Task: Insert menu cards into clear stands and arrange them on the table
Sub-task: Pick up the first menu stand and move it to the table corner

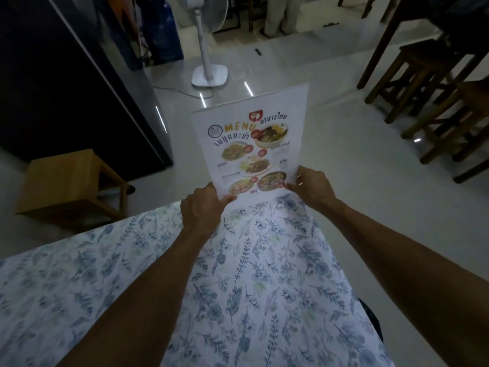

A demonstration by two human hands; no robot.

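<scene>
Both hands held the menu card (250, 144) upright at the far edge of the tabletop (264, 274), which was covered in a blue floral cloth. The left hand (202, 207) pinched the card's lower left corner, thumb on the printed face; the right hand (311, 188) pinched the lower right corner the same way. Each grip was narrow and closed on the card.

A pale straight band ran along the card's top edge and down its right side, which looked like the rim of a clear stand (307, 102) around the sheet; whether the card was fully seated in it could not be told, and the stand's foot was hidden behind the hands.

Judging by how flat the sheet stood, it was backed by something stiff. The card alone would likely be light and floppy, easy to crease at a pinched corner. The stand, if acrylic, would be rigid, smooth and apt to slip, so a hold low at both bottom corners, near the base, seemed soundest
</scene>
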